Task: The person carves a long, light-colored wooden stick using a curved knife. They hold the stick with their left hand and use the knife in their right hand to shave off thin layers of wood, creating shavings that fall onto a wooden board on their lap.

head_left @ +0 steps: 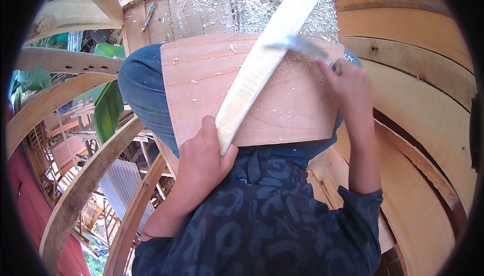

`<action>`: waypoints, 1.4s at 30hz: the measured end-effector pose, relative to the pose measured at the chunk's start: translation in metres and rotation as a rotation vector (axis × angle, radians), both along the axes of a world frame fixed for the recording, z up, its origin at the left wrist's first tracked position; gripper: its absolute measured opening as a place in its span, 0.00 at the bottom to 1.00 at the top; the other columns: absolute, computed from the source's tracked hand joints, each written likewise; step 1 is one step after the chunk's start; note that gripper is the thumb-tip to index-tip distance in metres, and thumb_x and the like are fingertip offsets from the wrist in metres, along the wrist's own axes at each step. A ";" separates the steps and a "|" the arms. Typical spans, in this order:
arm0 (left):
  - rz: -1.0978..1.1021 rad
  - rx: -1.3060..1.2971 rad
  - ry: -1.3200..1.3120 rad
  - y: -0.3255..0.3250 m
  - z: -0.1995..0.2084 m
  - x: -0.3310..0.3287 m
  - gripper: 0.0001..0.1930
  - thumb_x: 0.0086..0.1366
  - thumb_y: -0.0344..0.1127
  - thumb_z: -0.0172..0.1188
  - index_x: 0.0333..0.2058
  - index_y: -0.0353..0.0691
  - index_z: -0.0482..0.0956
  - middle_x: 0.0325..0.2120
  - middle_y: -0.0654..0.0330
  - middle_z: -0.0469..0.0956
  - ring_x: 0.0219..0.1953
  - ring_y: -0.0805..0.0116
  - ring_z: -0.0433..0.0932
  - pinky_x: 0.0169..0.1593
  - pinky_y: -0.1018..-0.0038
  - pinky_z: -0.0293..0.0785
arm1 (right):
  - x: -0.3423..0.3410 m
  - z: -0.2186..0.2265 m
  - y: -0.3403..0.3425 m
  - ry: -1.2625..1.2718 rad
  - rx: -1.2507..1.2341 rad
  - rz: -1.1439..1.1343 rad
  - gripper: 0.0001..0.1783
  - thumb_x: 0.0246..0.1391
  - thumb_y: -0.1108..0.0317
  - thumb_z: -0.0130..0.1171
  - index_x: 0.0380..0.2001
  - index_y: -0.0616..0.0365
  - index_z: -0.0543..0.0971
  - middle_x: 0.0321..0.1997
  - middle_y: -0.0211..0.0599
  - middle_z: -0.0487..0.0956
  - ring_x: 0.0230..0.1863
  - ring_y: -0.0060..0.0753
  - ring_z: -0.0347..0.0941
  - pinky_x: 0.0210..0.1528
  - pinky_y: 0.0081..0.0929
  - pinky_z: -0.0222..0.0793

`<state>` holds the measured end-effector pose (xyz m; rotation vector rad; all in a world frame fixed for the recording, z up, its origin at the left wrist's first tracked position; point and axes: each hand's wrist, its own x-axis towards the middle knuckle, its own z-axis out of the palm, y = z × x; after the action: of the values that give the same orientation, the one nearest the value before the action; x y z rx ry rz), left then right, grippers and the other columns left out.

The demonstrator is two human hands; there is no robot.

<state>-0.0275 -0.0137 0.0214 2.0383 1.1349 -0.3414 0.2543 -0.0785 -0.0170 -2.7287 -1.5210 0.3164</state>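
A long pale strip of wood (262, 64) lies slanted across a flat wooden board (194, 99) on my lap. Its lower end is gripped by my left hand (204, 152), fingers and thumb closed round it. My right hand (350, 84) is closed on a knife (307, 47), whose handle is mostly hidden in the fist. Motion smears the blade, which crosses the strip's upper half; whether it touches the wood cannot be made out. Small shavings (275, 110) are scattered over the board.
Beyond my knees, wood shavings cover the plank floor (217, 11), where a small thin tool or brush (149, 17) lies at the left. Plank walling (418, 99) curves close by my right arm. Open wooden framing (91, 190) stands left, with corrugated sheet (123, 188) below.
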 end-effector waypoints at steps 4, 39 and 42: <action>0.013 -0.010 -0.026 0.002 -0.001 0.003 0.21 0.54 0.35 0.63 0.39 0.31 0.62 0.23 0.38 0.76 0.27 0.36 0.78 0.32 0.52 0.74 | 0.003 0.012 -0.001 0.149 0.012 -0.082 0.40 0.52 0.30 0.53 0.14 0.62 0.77 0.12 0.47 0.74 0.18 0.46 0.76 0.22 0.37 0.71; -0.154 0.182 0.056 0.054 0.012 0.004 0.16 0.54 0.31 0.60 0.39 0.32 0.66 0.34 0.42 0.72 0.40 0.40 0.73 0.44 0.52 0.69 | -0.029 0.020 -0.005 2.243 0.636 -0.378 0.08 0.59 0.70 0.58 0.32 0.53 0.68 0.14 0.23 0.63 0.10 0.18 0.61 0.11 0.21 0.60; -0.158 0.194 0.030 0.054 0.010 0.004 0.19 0.52 0.31 0.62 0.39 0.33 0.66 0.34 0.43 0.72 0.40 0.41 0.73 0.44 0.52 0.69 | -0.025 0.035 0.003 2.303 0.736 -0.496 0.06 0.61 0.67 0.57 0.34 0.54 0.71 0.14 0.22 0.60 0.10 0.18 0.60 0.11 0.21 0.60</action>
<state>-0.0238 0.0406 0.0313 2.3081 1.0627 -0.3528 0.2291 -0.0753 0.0185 -0.6482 -0.0508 1.4808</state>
